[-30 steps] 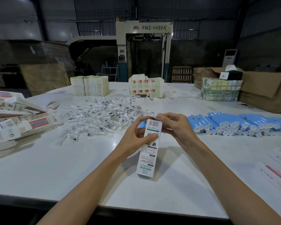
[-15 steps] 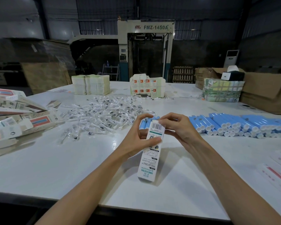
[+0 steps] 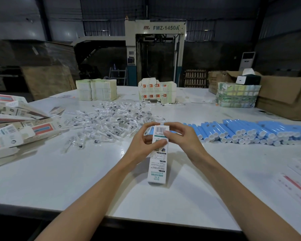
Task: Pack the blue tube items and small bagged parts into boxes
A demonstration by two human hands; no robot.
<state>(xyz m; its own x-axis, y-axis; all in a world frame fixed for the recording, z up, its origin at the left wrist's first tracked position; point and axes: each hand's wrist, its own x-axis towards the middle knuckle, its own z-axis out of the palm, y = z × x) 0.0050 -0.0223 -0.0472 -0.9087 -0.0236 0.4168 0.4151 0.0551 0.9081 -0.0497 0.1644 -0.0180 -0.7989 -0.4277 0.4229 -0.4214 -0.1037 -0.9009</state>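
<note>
Right hand moved onto box (top).

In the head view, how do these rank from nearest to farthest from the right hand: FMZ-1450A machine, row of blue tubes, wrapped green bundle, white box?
1. white box: pinched at its top by the right hand.
2. row of blue tubes: on the table, to the hand's right.
3. wrapped green bundle: far right of the table.
4. FMZ-1450A machine: beyond the table.

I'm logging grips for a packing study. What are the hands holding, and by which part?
One white box, held by its upper end: the left hand grips its side, the right hand pinches the barcoded top.
</note>
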